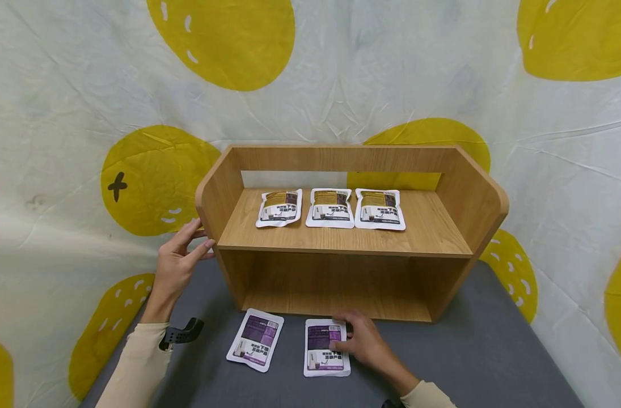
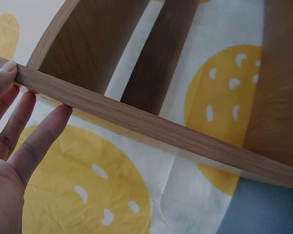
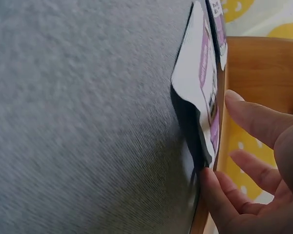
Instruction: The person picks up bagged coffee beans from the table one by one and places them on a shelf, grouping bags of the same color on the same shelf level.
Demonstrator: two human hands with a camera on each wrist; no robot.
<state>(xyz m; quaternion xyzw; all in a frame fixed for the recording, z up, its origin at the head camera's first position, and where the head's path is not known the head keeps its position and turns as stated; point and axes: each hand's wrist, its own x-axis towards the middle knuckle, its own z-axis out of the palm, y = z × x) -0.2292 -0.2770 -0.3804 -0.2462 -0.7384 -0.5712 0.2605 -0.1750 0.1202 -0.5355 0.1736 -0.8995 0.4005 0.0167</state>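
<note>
My left hand (image 1: 177, 260) touches the left side panel of a wooden two-tier shelf (image 1: 341, 249). In the left wrist view, its thumb lies on the panel's front edge (image 2: 151, 122) and the fingertips are at the outer side. On the table, a white-and-purple pouch (image 1: 317, 362) lies before the shelf, with my right hand (image 1: 363, 340) at its right side. A right fingertip meets the pouch's edge in the right wrist view, while the thumb hovers over its face, slightly apart. Left of it lies a second purple pouch (image 1: 256, 340), tilted and untouched.
Three white-and-gold pouches (image 1: 330, 209) lie in a row on the upper shelf board. The lower compartment (image 1: 336, 283) opens toward me. A dark grey tabletop (image 1: 208, 362) carries everything, and a white cloth with yellow shapes (image 1: 381, 73) hangs behind.
</note>
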